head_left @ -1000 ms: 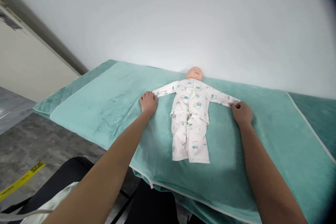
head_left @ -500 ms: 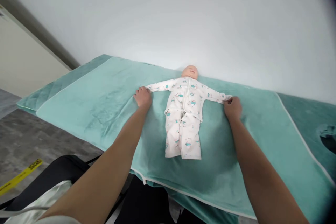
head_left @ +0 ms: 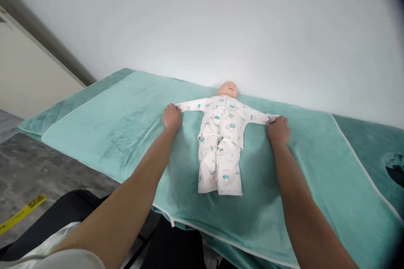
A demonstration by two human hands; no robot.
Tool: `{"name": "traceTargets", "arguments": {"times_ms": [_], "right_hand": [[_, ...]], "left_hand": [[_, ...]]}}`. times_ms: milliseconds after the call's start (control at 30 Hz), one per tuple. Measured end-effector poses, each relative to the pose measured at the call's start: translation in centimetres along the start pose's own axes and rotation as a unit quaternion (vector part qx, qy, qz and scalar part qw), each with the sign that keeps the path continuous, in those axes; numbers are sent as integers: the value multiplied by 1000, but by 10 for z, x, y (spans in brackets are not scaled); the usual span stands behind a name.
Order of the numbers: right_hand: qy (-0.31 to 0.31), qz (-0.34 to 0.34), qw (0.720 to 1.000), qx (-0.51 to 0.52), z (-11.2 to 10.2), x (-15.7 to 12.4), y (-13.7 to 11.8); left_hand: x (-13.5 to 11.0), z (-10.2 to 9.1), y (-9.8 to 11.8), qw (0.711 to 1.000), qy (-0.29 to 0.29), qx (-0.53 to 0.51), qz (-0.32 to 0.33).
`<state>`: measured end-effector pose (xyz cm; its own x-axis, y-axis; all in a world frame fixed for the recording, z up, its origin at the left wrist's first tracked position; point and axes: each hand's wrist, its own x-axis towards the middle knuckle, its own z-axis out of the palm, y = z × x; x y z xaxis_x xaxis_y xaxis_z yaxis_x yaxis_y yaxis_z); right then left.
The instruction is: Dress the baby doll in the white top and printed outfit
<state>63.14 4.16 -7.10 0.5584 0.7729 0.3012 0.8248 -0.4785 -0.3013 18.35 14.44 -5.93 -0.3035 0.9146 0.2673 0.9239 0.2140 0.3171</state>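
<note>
A baby doll (head_left: 228, 89) lies on its back on a green plush cover, its head toward the wall. It wears a white patterned baby shirt (head_left: 224, 113) and matching trousers (head_left: 219, 166); both sleeves stretch out sideways. My left hand (head_left: 172, 116) is closed on the cuff of the sleeve at the left. My right hand (head_left: 279, 129) pinches the cuff of the other sleeve. The doll's hands do not show, and its feet are not visible beyond the trouser legs.
The green cover (head_left: 94, 117) has white piping and drapes over the front edge. A white wall (head_left: 202, 21) rises right behind it. A dark chair (head_left: 72, 206) stands at the lower left, near yellow tape (head_left: 23, 214) on the grey floor.
Both hands stay at the sleeve cuffs, with the right fingers slightly more closed over theirs. The view has shifted slightly; the doll lies as before.
</note>
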Motion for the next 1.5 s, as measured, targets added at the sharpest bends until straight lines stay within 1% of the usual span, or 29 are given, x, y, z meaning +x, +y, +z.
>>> {"name": "traceTargets", "arguments": {"times_ms": [233, 400, 500, 600, 733, 833, 900, 967, 1033, 1100, 1233, 1300, 1400, 1500], "right_hand": [[-22, -4, 999, -25, -7, 1, -8], [-13, -7, 999, -46, -19, -16, -14], [-9, -26, 998, -52, -27, -34, -17], [7, -42, 998, -53, -31, -52, -20], [38, -62, 997, -36, -36, -75, -26], [34, -95, 995, -15, -42, -93, -33], [23, -134, 991, 8, -47, -104, -38], [11, -188, 982, 34, -52, -115, -42], [-3, -240, 969, 54, -55, -126, -45], [-15, -275, 959, 65, -58, -138, -46], [-45, -347, 931, 99, -57, -158, -42], [-49, -360, 926, 101, -55, -164, -40], [-42, -346, 935, 72, -51, -166, -39], [-59, -300, 951, 42, -49, -163, -45]], "left_hand": [[6, 6, -1, 1000, 13, 16, 1], [-1, 5, -10, 999, -29, 10, 25], [-16, 0, -13, 996, -59, 9, 61], [-40, -5, -10, 991, -81, 7, 106], [-77, -14, -2, 979, -85, -5, 185], [-101, -25, 1, 968, -77, -9, 239], [-116, -34, 2, 961, -75, -10, 267], [-130, -42, 2, 955, -76, -11, 286], [-142, -49, 2, 951, -78, -12, 298], [-154, -55, 2, 950, -80, -14, 302], [-168, -63, 3, 950, -67, -17, 303], [-169, -63, 5, 952, -63, -7, 301], [-166, -59, 9, 954, -62, 13, 293], [-163, -55, 13, 955, -65, 21, 290]]}}
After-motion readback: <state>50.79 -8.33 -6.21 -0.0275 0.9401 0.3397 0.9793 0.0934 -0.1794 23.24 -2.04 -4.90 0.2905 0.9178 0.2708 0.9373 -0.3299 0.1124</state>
